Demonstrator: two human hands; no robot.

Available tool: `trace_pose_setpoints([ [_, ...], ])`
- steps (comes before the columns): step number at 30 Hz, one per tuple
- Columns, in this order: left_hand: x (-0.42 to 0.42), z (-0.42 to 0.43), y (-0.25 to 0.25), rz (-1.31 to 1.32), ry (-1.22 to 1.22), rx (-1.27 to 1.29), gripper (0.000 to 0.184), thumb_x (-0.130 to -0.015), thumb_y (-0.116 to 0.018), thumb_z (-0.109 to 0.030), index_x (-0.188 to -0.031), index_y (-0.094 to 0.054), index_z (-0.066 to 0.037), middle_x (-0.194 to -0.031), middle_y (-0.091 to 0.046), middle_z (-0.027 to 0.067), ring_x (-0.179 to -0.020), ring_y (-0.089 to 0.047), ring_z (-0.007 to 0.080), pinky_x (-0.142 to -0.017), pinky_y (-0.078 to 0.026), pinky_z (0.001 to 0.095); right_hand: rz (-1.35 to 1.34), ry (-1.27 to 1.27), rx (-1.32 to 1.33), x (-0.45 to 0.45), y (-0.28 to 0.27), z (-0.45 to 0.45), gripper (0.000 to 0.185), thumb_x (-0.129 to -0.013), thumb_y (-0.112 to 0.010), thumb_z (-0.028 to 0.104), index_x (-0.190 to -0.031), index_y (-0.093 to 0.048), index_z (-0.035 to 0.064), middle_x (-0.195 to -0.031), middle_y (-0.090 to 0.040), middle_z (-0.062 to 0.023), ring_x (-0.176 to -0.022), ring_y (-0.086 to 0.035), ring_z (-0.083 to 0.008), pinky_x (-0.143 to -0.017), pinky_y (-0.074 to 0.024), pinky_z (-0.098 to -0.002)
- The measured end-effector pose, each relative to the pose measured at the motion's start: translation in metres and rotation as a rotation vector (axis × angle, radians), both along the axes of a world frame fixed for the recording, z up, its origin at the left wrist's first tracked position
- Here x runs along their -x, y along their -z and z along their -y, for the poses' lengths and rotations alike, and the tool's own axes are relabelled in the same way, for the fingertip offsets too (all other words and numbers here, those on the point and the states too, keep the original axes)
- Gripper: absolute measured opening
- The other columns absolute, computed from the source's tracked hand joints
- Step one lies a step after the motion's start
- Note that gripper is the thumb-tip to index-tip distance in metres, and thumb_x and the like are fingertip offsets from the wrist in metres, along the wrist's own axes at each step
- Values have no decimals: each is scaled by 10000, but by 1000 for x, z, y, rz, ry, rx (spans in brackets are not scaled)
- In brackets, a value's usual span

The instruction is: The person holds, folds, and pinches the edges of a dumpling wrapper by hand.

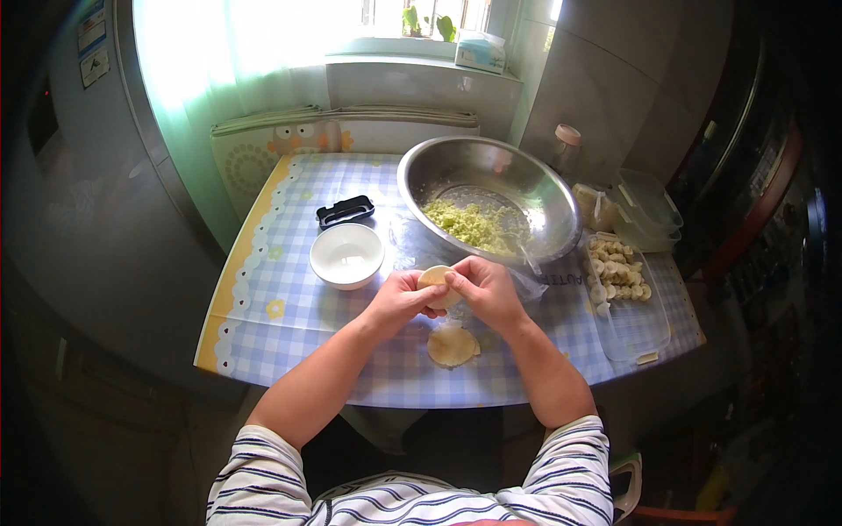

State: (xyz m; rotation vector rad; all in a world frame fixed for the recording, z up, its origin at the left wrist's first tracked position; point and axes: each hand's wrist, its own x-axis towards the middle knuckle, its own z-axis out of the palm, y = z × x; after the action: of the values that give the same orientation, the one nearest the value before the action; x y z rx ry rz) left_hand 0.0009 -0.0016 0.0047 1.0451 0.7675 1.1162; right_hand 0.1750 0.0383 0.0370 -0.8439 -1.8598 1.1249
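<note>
Between my two hands, above the middle of the table, is a round pale dumpling wrapper (436, 279). My left hand (405, 296) grips its left side, fingers curled beneath. My right hand (482, 289) pinches its right edge with thumb and fingers. Whether filling lies inside it, I cannot tell. Just below my hands, flat round wrappers (453, 346) lie on the tablecloth. Beyond them stands a wide steel bowl (553, 197) with shredded green filling (465, 224) in it. A utensil leans in the bowl's near right part.
Left of the bowl are a white bowl (348, 250) and a black plastic holder (346, 211). At right, a clear tray (633, 337) bears several shaped dumplings (619, 270). Behind it are stacked clear containers (645, 206) and a pink-lidded jar (567, 145). A checked tablecloth (289, 289) covers the table.
</note>
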Motion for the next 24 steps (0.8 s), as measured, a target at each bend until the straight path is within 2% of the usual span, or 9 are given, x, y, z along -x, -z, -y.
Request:
trace_pose_setpoints([
  [5, -1, 1, 0, -61, 5, -25, 228, -858, -635, -226, -992, -631, -42, -875, -638, 41, -716, -618, 104, -651, -510, 233, 29, -39, 51, -1, 3, -1, 176, -839, -635, 172, -814, -625, -2, -716, -618, -31, -665, -549, -62, -603, -455, -224],
  [11, -1, 0, 2, 9, 7, 23, 242, -859, -632, -216, -1015, -623, -31, -900, -640, 50, -729, -630, 117, -656, -513, 235, 39, -5, 9, -2, 1, -1, 165, -842, -636, 164, -812, -626, 2, -725, -623, -34, -675, -542, -59, -613, -447, -220],
  [17, -2, 3, -5, 99, 32, 86, 271, -856, -634, -207, -1038, -604, -10, -919, -646, 78, -773, -653, 150, -683, -530, 252, -140, -33, 154, 0, 5, -2, 165, -849, -632, 163, -815, -628, 2, -736, -623, -19, -683, -539, -58, -622, -443, -215],
  [24, -1, 1, -2, 63, 12, 73, 259, -851, -640, -205, -1016, -612, -7, -902, -650, 83, -762, -657, 152, -676, -530, 250, -151, -49, 173, 0, 6, -2, 171, -859, -620, 167, -840, -633, -2, -756, -627, -21, -696, -542, -58, -640, -447, -214],
])
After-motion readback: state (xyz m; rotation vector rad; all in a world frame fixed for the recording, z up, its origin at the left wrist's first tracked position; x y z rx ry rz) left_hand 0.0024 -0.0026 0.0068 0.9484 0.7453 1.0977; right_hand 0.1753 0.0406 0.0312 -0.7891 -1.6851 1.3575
